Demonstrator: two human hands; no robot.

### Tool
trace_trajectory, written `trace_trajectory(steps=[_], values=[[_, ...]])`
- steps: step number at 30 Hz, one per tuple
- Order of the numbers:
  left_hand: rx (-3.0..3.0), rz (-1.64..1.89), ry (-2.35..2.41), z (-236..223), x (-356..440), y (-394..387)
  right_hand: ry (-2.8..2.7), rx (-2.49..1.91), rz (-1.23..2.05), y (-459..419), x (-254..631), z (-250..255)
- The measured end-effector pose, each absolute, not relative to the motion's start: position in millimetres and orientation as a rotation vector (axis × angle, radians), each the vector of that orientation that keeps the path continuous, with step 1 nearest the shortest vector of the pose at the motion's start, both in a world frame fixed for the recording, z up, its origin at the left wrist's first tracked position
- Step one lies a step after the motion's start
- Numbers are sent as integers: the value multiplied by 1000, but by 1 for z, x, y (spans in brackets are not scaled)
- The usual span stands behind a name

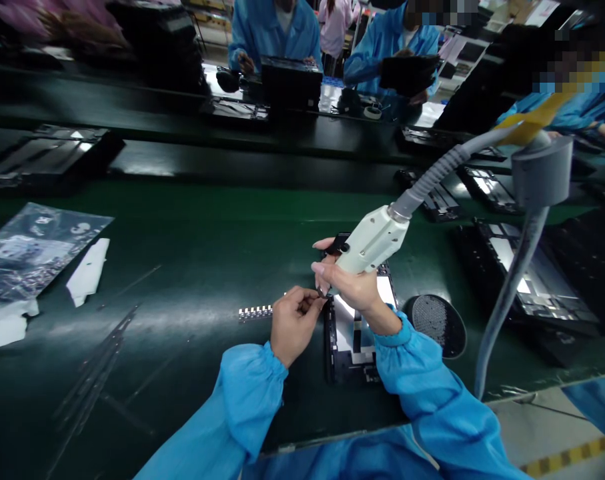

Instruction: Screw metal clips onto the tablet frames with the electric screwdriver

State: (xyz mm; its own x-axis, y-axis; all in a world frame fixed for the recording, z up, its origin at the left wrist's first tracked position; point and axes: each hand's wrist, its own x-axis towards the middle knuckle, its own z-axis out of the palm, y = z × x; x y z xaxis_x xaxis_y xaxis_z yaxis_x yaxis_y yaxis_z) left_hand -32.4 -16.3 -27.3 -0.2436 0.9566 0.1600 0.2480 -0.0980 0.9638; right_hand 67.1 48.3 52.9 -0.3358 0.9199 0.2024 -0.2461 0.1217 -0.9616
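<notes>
My right hand is wrapped round a pale green electric screwdriver, which slants down to the left from a grey ribbed hose. My left hand is closed in a pinch by the fingers of my right hand; what it pinches is too small and hidden to make out. Below my right hand lies an open tablet-like device with a black frame and a silvery inside, partly covered by my wrist. A strip of small white pieces lies just left of my left hand. A round black dish of small parts sits right of the device.
A clear plastic bag and a white cut piece lie at left. More opened devices are at right. A grey hose hangs down there. Co-workers in blue work beyond a raised dark ledge.
</notes>
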Motion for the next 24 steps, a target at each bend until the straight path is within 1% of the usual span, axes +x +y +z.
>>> trace_trajectory(steps=[4,7,12,18,24], values=[[1229,1385,1512,-28,-31,-17,-1381,-737,1433,48,68,55],[1133,1355,1530,-28,-30,-17,-1403,-770,1361,55,71,54],[1399,1289,1593,-25,-32,-17,-1388,-828,1221,73,76,44],[1561,1290,1626,-20,-32,-19,-1367,-855,1228,78,74,38],[1597,1285,1631,-21,-31,-19,-1358,-867,1232,78,73,38]])
